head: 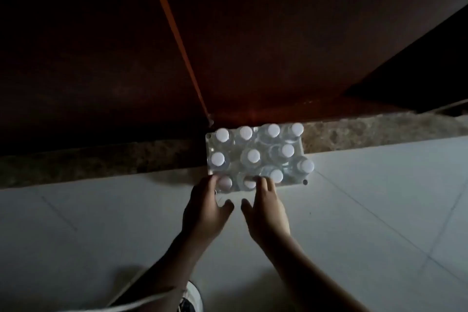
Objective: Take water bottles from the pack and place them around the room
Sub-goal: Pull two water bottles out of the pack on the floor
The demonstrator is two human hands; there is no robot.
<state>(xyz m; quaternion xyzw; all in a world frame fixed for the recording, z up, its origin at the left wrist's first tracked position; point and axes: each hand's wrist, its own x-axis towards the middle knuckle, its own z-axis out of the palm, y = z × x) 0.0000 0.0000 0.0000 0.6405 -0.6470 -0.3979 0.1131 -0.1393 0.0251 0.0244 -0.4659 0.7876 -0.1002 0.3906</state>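
A shrink-wrapped pack of clear water bottles (pixel 255 157) with white caps stands upright on the pale floor, against a speckled stone strip. Both my hands reach down to its near edge. My left hand (pixel 206 213) has its fingertips on the pack's near left corner, beside a capped bottle (pixel 225 183). My right hand (pixel 266 210) lays its fingers over the near row around another bottle cap (pixel 250 184). The fingers look fairly straight and the thumbs stick out toward each other; the fingertips are partly hidden in the wrap. One bottle (pixel 307 165) leans out at the pack's right side.
A dark reddish-brown wall or door (pixel 253 45) rises behind the pack, with an orange strip (pixel 177 33) running diagonally down it. The stone threshold (pixel 101 162) crosses the view. Pale floor tiles (pixel 367 197) spread on both sides. My shoe (pixel 192 296) shows at the bottom.
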